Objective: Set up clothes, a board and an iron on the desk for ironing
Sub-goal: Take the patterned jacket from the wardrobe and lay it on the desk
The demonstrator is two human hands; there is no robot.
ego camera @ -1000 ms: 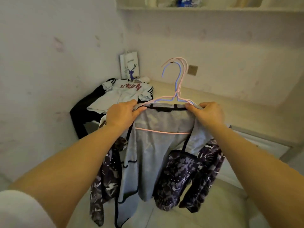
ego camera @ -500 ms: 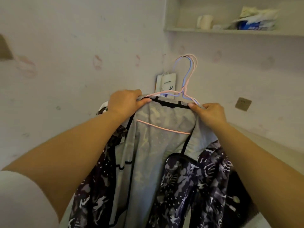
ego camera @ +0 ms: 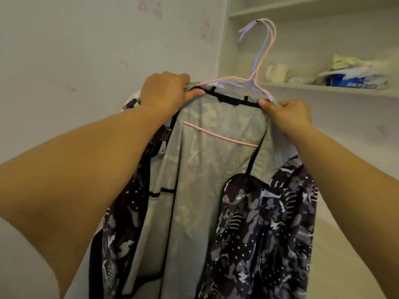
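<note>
You hold the camouflage jacket (ego camera: 207, 190) aloft; your left hand (ego camera: 166, 91) and right hand (ego camera: 287, 115) pinch its shoulders over the hangers (ego camera: 258, 67). Next: slide those out.

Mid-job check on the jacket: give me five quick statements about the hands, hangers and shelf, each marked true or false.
1. Both hands grip the jacket at its shoulders. True: left hand, right hand.
2. The jacket lies flat on a desk. False: it hangs, held up in the air.
3. The hangers are pink and blue. True.
4. The hangers' hooks hang on a rail. False: they stick up free.
5. The shelf is bare. False: a white cup and packets sit on it.
</note>
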